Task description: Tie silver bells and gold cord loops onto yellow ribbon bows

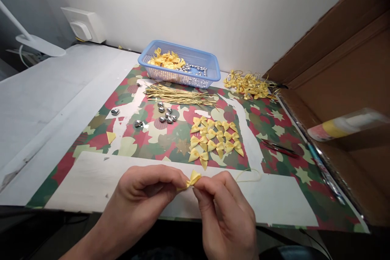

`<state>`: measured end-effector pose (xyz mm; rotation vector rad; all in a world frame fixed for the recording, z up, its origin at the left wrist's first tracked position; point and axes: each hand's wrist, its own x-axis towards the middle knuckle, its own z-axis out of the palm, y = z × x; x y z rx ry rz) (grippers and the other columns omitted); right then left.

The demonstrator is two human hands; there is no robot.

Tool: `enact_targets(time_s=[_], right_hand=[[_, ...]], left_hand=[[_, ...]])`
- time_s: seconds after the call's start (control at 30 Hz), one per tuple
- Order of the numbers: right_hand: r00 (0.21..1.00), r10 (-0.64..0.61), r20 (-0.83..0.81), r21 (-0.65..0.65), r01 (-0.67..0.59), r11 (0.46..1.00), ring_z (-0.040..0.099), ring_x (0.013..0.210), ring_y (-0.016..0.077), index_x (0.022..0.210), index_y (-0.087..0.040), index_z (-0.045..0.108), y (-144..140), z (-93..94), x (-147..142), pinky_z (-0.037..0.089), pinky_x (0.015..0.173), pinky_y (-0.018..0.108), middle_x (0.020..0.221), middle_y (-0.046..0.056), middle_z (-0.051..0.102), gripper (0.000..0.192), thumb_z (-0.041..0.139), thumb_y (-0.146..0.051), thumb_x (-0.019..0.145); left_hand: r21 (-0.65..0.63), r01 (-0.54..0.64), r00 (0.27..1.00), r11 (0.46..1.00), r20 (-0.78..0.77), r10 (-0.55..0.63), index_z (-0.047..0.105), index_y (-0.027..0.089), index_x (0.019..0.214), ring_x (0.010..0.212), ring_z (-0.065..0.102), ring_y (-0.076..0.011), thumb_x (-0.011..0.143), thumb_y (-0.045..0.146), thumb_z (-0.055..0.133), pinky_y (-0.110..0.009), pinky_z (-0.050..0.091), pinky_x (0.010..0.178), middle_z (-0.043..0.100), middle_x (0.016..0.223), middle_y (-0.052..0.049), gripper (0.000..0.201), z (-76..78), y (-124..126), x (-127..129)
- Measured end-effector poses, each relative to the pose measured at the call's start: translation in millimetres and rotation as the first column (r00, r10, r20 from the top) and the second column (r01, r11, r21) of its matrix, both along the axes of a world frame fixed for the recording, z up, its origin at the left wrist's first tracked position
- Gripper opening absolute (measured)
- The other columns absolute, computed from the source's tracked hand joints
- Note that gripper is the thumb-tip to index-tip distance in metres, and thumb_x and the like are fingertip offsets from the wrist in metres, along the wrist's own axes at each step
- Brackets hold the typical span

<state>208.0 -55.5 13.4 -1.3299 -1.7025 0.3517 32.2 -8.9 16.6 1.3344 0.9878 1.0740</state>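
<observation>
Between my two hands, over the white strip at the table's front, is a small yellow ribbon bow [194, 177]. My left hand [149, 195] pinches its left side between thumb and forefinger. The fingertips of my right hand [224, 207] are closed on the bow's right side. A thin pale cord [251, 175] curves out beyond my right hand. Just past the bow, several finished-looking yellow bows [215, 135] lie in rough rows on the patterned sheet. Silver beads [167, 115] sit in a cluster left of them, and a bundle of gold ties [179, 95] lies behind.
A blue basket [179, 74] with yellow bows and silver beads stands against the wall. Right of it is a heap of yellow bows with cords [250, 85]. Tweezers [278, 147], a pen [324, 170] and a bottle [344, 126] are beside the cardboard wall [344, 48] at right.
</observation>
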Motion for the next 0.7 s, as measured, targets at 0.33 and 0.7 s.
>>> enact_targets(time_s=[0.33, 0.7], right_hand=[[0.987, -0.108, 0.118, 0.034, 0.104, 0.994, 0.074, 0.072, 0.0121, 0.114, -0.021, 0.065, 4.6, 0.7, -2.2, 0.057, 0.067, 0.018, 0.089, -0.001, 0.076, 0.022, 0.062, -0.009, 0.096], [0.866, -0.063, 0.495, 0.186, -0.034, 0.982, 0.065, 0.086, 0.022, 0.108, -0.02, 0.071, 15.3, 25.8, 3.0, 0.052, 0.07, 0.032, 0.098, 0.009, 0.069, 0.019, 0.058, -0.011, 0.097]], left_hand=[[-0.046, -0.065, 0.995, 0.997, -0.08, 0.061, 0.059, 0.027, 0.103, 0.081, 0.082, -0.019, 0.089, 0.012, 0.066, -0.022, 0.065, 0.072, 0.084, 0.086, 0.002, 0.022, -5.7, -3.7, 7.0], [0.29, -0.102, 0.943, 0.951, -0.276, 0.186, 0.044, 0.03, 0.121, 0.083, 0.083, -0.0156, 0.092, 0.011, 0.059, -0.019, 0.063, 0.071, 0.085, 0.092, 0.004, 0.037, -14.7, -8.2, 13.6]])
